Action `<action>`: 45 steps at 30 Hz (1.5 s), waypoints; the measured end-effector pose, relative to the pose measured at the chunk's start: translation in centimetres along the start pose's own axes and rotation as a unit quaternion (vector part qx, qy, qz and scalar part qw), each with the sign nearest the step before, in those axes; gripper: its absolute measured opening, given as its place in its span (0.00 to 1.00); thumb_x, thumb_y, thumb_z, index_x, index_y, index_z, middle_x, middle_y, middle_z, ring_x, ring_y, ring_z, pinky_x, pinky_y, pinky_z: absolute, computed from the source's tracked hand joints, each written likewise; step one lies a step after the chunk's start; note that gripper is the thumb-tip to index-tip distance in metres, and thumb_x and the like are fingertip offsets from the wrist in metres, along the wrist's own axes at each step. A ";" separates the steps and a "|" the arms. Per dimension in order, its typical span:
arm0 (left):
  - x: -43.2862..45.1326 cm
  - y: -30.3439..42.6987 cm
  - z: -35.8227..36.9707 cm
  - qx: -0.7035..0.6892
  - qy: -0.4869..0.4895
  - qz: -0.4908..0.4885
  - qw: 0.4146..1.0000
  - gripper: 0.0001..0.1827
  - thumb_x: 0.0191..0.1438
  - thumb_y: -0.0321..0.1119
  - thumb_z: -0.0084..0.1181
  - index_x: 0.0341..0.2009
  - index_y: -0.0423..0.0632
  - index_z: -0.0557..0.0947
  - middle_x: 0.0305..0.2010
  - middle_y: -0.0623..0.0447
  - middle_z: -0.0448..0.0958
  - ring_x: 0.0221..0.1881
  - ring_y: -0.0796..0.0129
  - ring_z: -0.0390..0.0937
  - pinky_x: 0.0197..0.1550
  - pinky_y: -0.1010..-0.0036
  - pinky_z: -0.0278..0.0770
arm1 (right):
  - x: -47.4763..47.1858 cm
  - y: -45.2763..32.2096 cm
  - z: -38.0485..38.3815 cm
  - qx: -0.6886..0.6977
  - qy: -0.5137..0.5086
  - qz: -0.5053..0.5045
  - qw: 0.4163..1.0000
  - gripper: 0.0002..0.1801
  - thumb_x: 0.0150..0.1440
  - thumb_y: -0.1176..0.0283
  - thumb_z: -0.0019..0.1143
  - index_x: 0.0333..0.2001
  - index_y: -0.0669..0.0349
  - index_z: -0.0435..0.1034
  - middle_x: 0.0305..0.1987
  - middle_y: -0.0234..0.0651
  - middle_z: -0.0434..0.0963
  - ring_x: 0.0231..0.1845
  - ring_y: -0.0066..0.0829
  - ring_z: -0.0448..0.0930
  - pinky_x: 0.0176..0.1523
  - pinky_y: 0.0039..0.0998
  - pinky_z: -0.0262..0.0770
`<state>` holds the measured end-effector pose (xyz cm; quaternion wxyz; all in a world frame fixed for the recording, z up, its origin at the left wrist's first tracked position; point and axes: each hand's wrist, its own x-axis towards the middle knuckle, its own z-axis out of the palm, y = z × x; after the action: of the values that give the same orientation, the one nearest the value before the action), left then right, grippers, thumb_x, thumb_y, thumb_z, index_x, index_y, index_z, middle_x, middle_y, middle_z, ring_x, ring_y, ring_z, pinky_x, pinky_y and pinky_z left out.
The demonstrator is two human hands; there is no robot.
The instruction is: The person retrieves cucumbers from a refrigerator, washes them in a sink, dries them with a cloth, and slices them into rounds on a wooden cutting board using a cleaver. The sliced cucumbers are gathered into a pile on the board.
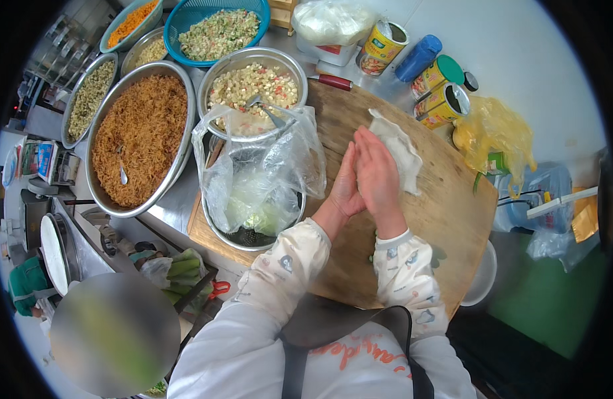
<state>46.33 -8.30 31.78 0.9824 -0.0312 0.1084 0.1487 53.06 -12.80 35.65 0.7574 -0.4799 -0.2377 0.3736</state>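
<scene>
Above a wooden cutting board (441, 199), my left hand (347, 184) and my right hand (378, 179) are pressed together, palms facing and fingers extended. Whatever may lie between the palms is hidden. Just beyond the right hand, a crumpled white cloth (401, 154) lies on the board. Left of my hands, a clear plastic bag (266, 184) with pale green contents sits in a metal colander (236, 244). Behind it stands a steel bowl (302, 97) of diced filling with metal utensils in it. A knife's red handle (335, 82) shows at the board's far edge.
A large steel basin (189, 104) of brown shredded food with a spoon (122, 174) stands left. A blue basket (264, 30) of chopped filling is behind. Tins (381, 50), a blue bottle (418, 58) and a yellow bag (506, 129) line the right. A person (29, 287) is lower left.
</scene>
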 end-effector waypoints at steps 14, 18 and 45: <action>-2.1 2.3 -1.0 0.113 0.184 0.043 0.975 0.21 0.63 0.38 0.52 0.55 0.38 0.73 0.50 0.47 0.78 0.49 0.60 0.79 0.51 0.65 0.79 | 11.7 -3.3 -8.5 -0.463 0.041 0.104 0.879 0.15 0.66 0.66 0.48 0.50 0.64 0.71 0.42 0.36 0.81 0.43 0.24 0.80 0.50 0.27 0.75; -6.0 -1.1 -0.5 0.148 0.191 -0.130 0.962 0.27 0.61 0.35 0.54 0.62 0.39 0.66 0.56 0.47 0.74 0.55 0.62 0.74 0.53 0.67 0.76 | 22.9 7.5 -7.1 -0.746 -0.150 -0.293 0.579 0.18 0.58 0.73 0.47 0.52 0.63 0.70 0.53 0.45 0.75 0.57 0.47 0.73 0.59 0.45 0.69; -4.8 -19.4 -5.0 0.931 -0.281 0.100 0.212 0.29 0.42 0.39 0.71 0.51 0.50 0.77 0.63 0.41 0.66 0.69 0.47 0.58 0.70 0.47 0.54 | -37.9 -10.1 -27.4 -0.611 0.304 0.082 0.726 0.18 0.60 0.72 0.55 0.53 0.63 0.67 0.25 0.50 0.75 0.26 0.52 0.77 0.31 0.44 0.71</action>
<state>46.61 -28.61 28.51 0.2532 0.9602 -0.1119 0.0373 53.15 -60.59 33.02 0.2981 -0.9445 -0.1312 0.0422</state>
